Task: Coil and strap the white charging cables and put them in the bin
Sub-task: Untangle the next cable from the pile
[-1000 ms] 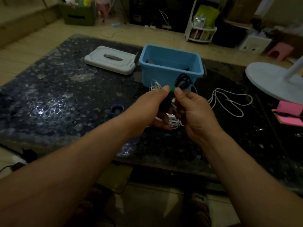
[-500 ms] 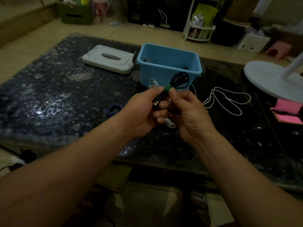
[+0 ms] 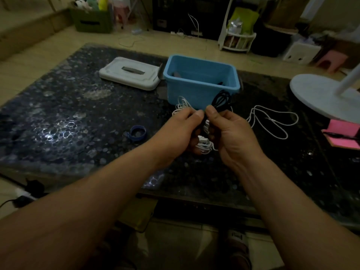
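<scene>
Two bare forearms reach in from 7 and 5 o'clock and meet over the near half of the table (image 3: pixel 64 121), a dark, glossy slab speckled with pale round flecks. Left hand (image 3: pixel 180 131) and right hand (image 3: pixel 232 136) face each other, knuckles out, thumbs up and tip to tip. Both are closed around a cable bundle (image 3: pixel 204 145): the thumbs pinch its waist, and curled fingers cradle a tight white coil below. Thin black loops (image 3: pixel 222 100) fan out above the thumbs; cannot tell if black and white are bound together. At 9 o'clock from the hands a blue strap (image 3: pixel 138 133) lies curled in a ring, flat on the table. At 2 o'clock a loose white cable (image 3: pixel 272 121) sprawls in long, slack, uncoiled loops. At 12 o'clock, just beyond the hands, sits the bin (image 3: pixel 194 90), smooth blue plastic, rectangular and open-topped, with more white cable (image 3: pixel 182 105) tangled against its front wall. At 11 o'clock lies a flat pale lid (image 3: pixel 116 72) with a recessed handle. At 3 o'clock there is a pink notepad (image 3: pixel 343 133), with a round white base (image 3: pixel 315 92) beyond it.
</scene>
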